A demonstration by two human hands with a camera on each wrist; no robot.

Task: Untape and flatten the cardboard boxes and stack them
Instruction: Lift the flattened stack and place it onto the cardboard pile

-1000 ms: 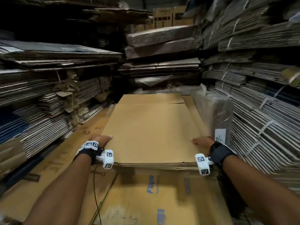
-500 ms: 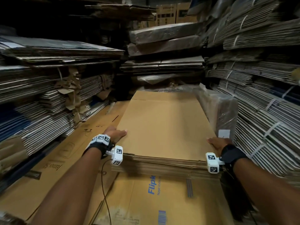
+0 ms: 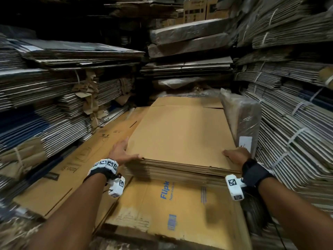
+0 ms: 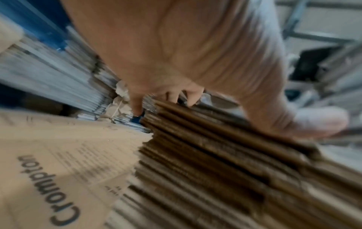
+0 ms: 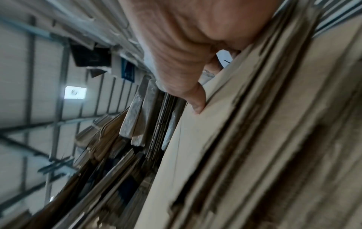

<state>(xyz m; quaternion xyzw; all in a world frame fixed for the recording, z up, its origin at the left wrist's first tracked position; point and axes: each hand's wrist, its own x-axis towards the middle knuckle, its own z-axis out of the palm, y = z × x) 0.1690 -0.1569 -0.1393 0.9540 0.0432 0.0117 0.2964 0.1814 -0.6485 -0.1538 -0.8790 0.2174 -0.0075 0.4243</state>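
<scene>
A stack of flattened brown cardboard boxes lies in the middle of a narrow aisle, its top sheet plain. My left hand is at the near left corner, with straight fingers pressed along the stack's left edge and the thumb spread along the near edge. My right hand holds the near right corner. Its thumb presses on the top sheet, and its fingers curl over the right side, mostly hidden. Both wrist views are blurred.
The stack rests on a flat box printed "Flipk". A flat "Crompton" box lies to its left. A plastic-wrapped bundle stands against the stack's right side. Tall piles of tied cardboard wall in the left, right and back.
My left hand has slid forward from the near corner along the stack's left edge. The right hand stays at its corner. The view has shifted so the stack sits further right.
</scene>
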